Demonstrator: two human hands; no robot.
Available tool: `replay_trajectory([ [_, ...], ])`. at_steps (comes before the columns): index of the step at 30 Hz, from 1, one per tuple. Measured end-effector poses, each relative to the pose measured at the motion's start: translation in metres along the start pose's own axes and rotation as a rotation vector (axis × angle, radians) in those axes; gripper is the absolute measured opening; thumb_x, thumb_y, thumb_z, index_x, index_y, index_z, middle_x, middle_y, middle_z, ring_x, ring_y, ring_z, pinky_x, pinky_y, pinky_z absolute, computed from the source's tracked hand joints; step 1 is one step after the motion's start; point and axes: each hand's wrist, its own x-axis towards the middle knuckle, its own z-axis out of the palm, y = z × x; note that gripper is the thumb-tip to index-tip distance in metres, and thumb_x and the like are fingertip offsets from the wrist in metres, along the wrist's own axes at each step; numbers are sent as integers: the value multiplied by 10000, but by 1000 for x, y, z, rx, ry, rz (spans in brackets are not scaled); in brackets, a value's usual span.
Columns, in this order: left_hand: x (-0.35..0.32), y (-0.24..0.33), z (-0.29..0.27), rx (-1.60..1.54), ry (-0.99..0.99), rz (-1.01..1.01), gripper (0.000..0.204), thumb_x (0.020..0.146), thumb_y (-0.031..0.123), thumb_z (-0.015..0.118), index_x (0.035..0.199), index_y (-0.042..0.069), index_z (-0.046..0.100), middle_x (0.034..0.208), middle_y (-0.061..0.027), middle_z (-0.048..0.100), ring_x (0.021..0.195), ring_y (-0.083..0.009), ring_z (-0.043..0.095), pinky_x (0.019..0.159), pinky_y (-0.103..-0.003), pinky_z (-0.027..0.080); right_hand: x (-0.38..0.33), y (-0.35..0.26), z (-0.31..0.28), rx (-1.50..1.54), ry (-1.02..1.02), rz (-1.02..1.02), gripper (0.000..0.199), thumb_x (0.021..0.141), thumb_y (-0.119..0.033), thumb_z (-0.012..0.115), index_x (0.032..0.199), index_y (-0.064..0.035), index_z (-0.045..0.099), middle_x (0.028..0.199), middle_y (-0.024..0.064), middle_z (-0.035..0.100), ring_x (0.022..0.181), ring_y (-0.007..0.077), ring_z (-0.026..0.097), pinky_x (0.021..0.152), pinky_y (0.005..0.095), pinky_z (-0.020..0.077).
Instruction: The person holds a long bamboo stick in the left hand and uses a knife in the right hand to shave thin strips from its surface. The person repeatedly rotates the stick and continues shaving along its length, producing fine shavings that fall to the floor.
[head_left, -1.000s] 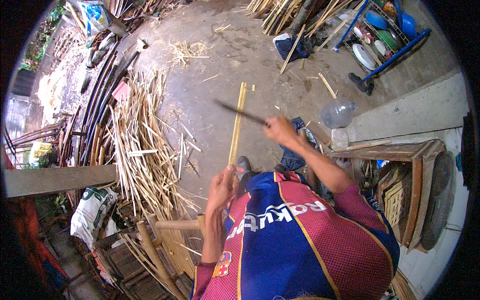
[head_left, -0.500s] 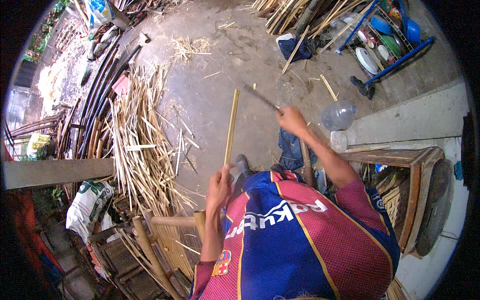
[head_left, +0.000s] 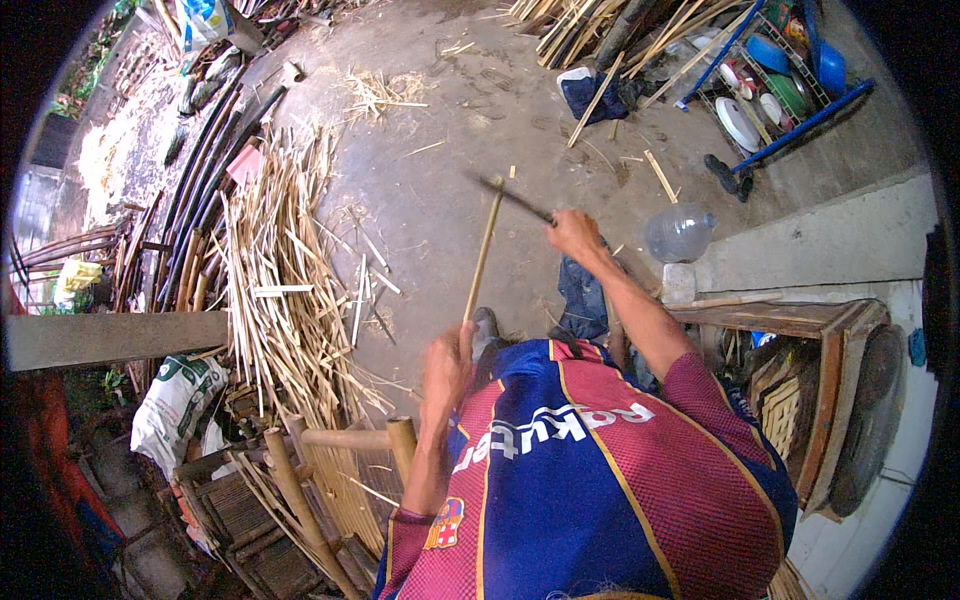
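Note:
My left hand (head_left: 447, 365) is closed around the lower end of a long, narrow bamboo strip (head_left: 482, 255), which points away from me with its top leaning right. In my right hand (head_left: 577, 237) is the handle of a dark-bladed knife (head_left: 525, 206). The blade reaches up and left and crosses the strip close to its far tip; whether it touches or only overlaps in view, I cannot tell. Motion blurs the blade's end. My knees and one shoe show beyond the front of my striped shirt.
A large heap of split bamboo strips (head_left: 285, 270) lies on the floor to my left. A bamboo frame (head_left: 345, 440) stands at lower left. On the right are a clear plastic bottle (head_left: 680, 233) and a wooden cabinet (head_left: 830, 400). A blue dish rack (head_left: 800, 135) sits at far right.
The bamboo strip's top has swung to the right and the strip has turned in my left hand. My right hand has shifted slightly left, bringing the knife blade across the strip's tip.

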Motion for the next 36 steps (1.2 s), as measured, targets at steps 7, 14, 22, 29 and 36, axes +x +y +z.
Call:
replay_trajectory([
  [7,-11,2,2,-47,80,-87,430,983,390,546,1070,-1,701,588,-197,537,530,-211,496,548,-395,420,36,56,-29,104,222,92,386,871,-340,620,817,32,710,804,278,667,761,407,690,704,491,534],
  [14,11,15,9,-144,231,3,401,971,351,581,1089,-18,684,600,-132,538,574,-149,463,530,-378,384,-76,-44,8,157,-136,-402,268,821,-281,642,874,-23,694,744,250,647,742,435,659,671,509,519],
  [22,-2,10,0,-176,91,39,338,962,281,614,1018,-43,693,590,-61,484,597,-83,412,509,-314,340,-8,11,28,124,27,-54,303,814,-296,630,900,-19,714,821,261,672,804,426,676,719,507,528],
  [29,-14,-12,3,-382,20,-111,283,964,238,617,1100,-3,678,664,-27,600,601,-73,493,534,-277,416,21,57,-56,124,184,133,362,843,-319,634,857,35,709,831,289,668,828,423,684,758,481,533],
  [36,8,17,4,36,140,28,242,972,228,559,1017,14,662,791,-222,666,723,-396,656,641,-458,493,-73,-46,-8,-3,-246,-364,265,799,-242,638,917,-15,709,820,266,668,787,455,662,734,529,530],
])
